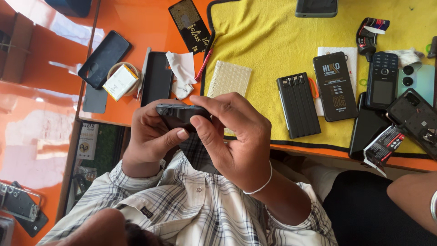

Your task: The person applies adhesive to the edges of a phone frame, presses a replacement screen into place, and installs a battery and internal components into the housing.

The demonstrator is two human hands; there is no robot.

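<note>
- Your left hand is wrapped around the dark phone. The fingers curl under it and the thumb is pressed across the near face. It is a firm cradle that seems meant to keep the body from twisting.
- Your right hand pinches the phone's right end, with the index finger on the top edge and the thumb underneath. It looks like a fingertip hold for working on the edge, not for carrying weight.
- You hold the phone in the air close to your chest, just off the near edge of the orange counter and not resting on it.
- A bubble-wrap pouch lies just beyond your right hand on the yellow cloth mat. The soft mat probably spares the devices from scratches.
- A black power bank, a black printed box and a keypad phone lie side by side on the right of the mat, well apart from your hands.
- A crumpled white tissue and a red pen lie beyond your left hand.
- Another person's forearm shows at the lower right. It touches nothing.
</note>
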